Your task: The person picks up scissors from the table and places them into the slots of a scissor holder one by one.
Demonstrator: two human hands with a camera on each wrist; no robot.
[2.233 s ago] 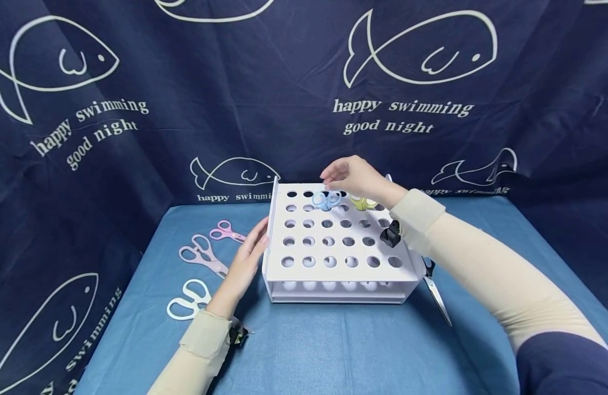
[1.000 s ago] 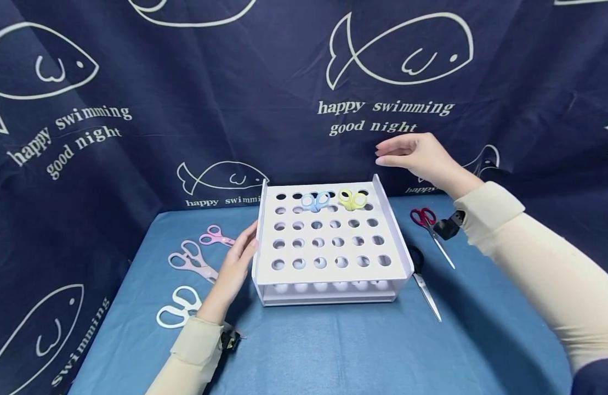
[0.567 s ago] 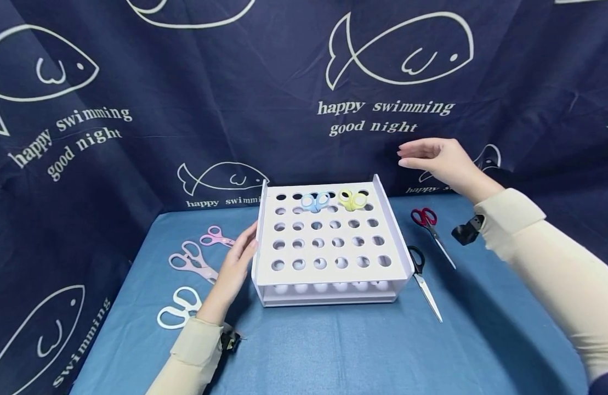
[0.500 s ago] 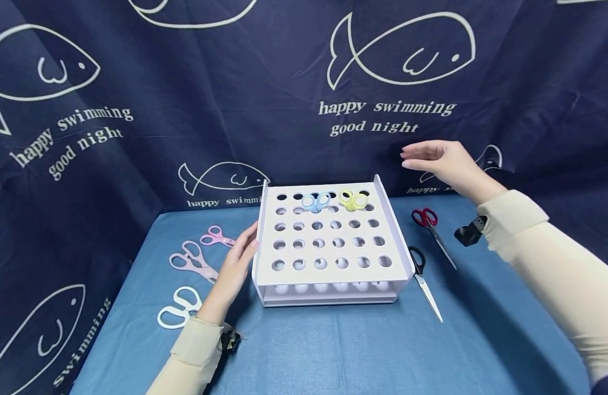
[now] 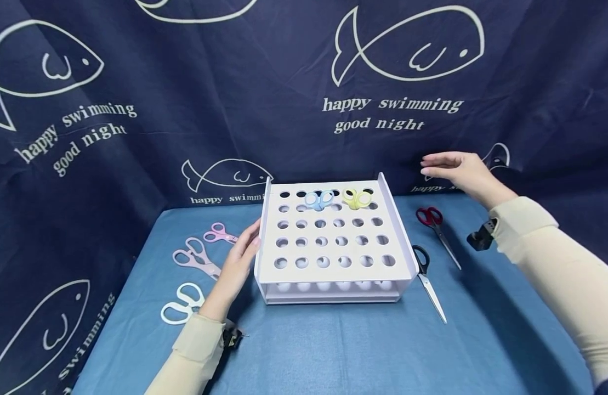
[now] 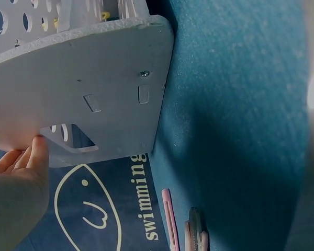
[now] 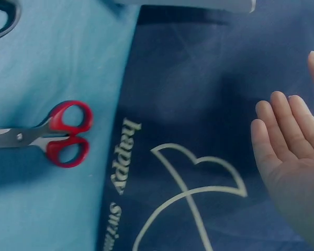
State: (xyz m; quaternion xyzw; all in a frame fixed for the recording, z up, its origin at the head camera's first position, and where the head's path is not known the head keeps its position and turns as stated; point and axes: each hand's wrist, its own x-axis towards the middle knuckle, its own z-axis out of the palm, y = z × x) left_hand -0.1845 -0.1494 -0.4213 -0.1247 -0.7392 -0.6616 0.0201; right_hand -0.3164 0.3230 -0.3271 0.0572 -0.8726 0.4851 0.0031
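A white rack (image 5: 333, 249) with rows of round holes stands mid-table. Light blue scissors (image 5: 319, 201) and yellow-green scissors (image 5: 357, 199) sit handles up in its far rows. My left hand (image 5: 238, 260) rests its extended fingers against the rack's left side panel; in the left wrist view the fingertips are right at a cutout in that panel (image 6: 94, 99). Raised over the table's back right, my right hand (image 5: 469, 174) holds nothing, its fingers relaxed. Below it lie red-handled scissors (image 5: 436, 226), also in the right wrist view, and black-handled scissors (image 5: 428, 288) beside the rack.
Left of the rack lie pink scissors (image 5: 219, 233), pale lilac scissors (image 5: 195, 259) and white-handled scissors (image 5: 182, 303), the last two partly behind the left arm. A blue cloth covers the table (image 5: 323, 351). A dark fish-print curtain (image 5: 284, 99) hangs close behind the rack.
My right hand has left the area over the light blue scissors and moved to the right, then slightly lower. The left hand stays at the rack. The head view has shifted slightly.
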